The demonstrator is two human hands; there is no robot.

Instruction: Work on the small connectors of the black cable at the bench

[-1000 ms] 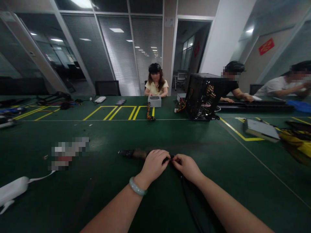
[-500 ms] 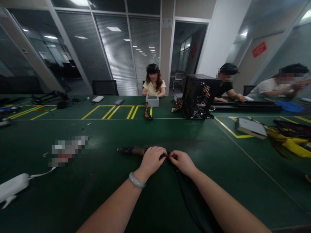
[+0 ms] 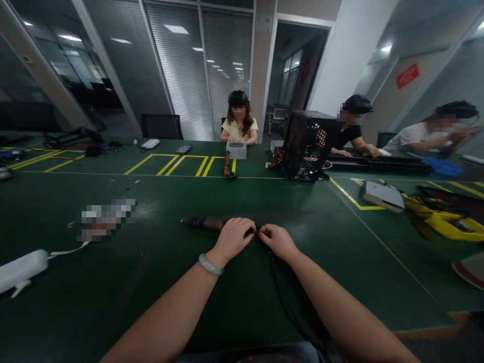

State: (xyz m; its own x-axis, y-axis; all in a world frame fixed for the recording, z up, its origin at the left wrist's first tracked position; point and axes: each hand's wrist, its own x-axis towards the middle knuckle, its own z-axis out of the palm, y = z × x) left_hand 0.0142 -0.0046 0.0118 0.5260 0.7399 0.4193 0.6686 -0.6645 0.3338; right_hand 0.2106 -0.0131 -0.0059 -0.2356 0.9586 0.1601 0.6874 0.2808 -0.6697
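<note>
The left hand hides part of the dark cylinder; I can't identify the tiny piece by the right hand. Toward the bench's far edge, 1 item is pixelated.

- My dark, tube-shaped piece lies sideways on the table — brownish mid-section, narrow tip to my left.
- My black cable — slack, curving toward the near edge.

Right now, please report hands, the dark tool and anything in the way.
Left hand over dark tool. Right hand pinched close beside, contents unclear. Black cable close by, possible snag.
</note>
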